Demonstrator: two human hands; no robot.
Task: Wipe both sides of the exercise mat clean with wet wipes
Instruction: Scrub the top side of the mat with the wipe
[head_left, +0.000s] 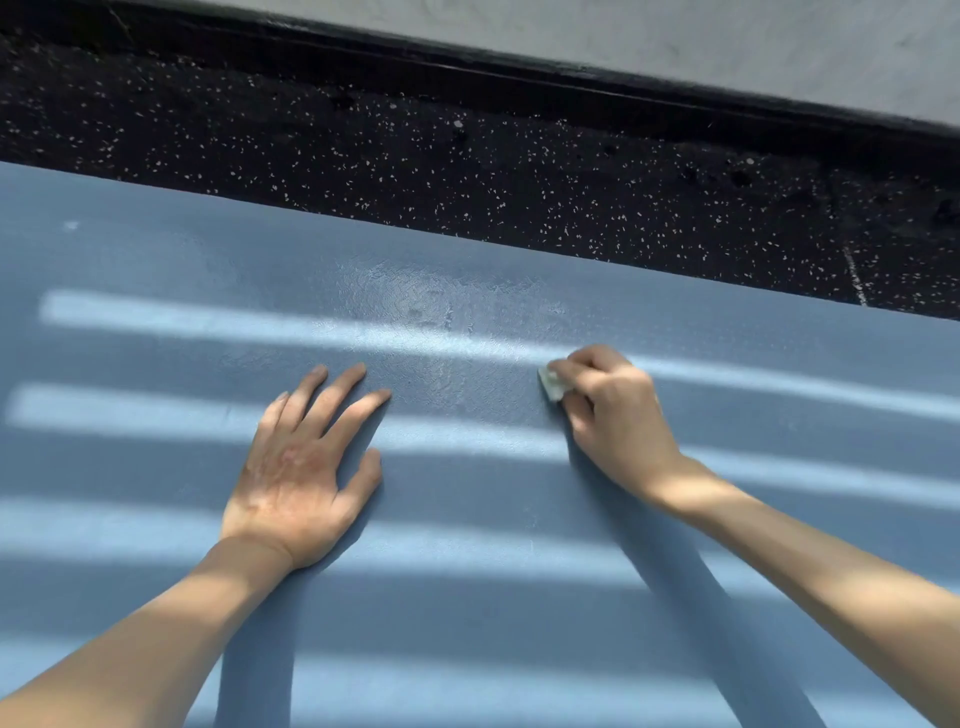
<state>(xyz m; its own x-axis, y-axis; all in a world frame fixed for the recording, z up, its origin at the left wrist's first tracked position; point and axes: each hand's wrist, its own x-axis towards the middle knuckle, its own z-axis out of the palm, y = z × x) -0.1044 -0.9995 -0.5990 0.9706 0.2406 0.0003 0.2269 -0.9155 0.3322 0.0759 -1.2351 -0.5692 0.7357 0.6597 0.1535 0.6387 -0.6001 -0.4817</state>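
wipe (553, 384) gripped in right hand (618, 415) on mat (156, 260) (blue); left hand (301, 467) splayed flat.

Black white-flecked rubber floor (467, 171) runs from 9 to 3 o'clock across the top, with a flat blue textured exercise mat (156, 260) lying directly on it, filling 4 to 8 o'clock.

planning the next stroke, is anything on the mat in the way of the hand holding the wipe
Only the left hand, lying flat on the mat to the left of the wet wipe that the right hand grips. Toward the far edge, nothing visible.
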